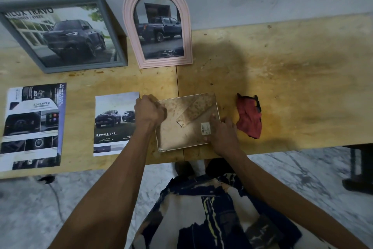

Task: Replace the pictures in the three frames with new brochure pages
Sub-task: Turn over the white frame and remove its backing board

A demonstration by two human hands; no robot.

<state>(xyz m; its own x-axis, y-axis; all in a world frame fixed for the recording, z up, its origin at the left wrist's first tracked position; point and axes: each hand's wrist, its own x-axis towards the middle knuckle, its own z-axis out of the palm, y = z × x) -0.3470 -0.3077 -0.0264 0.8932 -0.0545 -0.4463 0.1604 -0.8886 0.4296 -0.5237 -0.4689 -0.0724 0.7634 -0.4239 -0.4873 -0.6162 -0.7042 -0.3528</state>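
Observation:
A small frame point(181, 137) lies face down near the table's front edge, its stained cardboard back and folded stand up. My left hand point(150, 110) grips its upper left corner. My right hand point(223, 134) presses on its right edge beside a barcode sticker. A grey rectangular frame point(64, 34) and a pink arched frame point(159, 24) lean against the wall, each showing a truck picture. A "Double Cab" brochure page point(113, 123) lies just left of the small frame, partly under my left arm. Another brochure page point(32, 125) lies at the far left.
A red cloth point(249, 116) lies on the wooden table point(292, 79) right of the small frame. A dark stand point(359, 170) is on the floor at the right. The marble floor and my patterned clothing fill the foreground.

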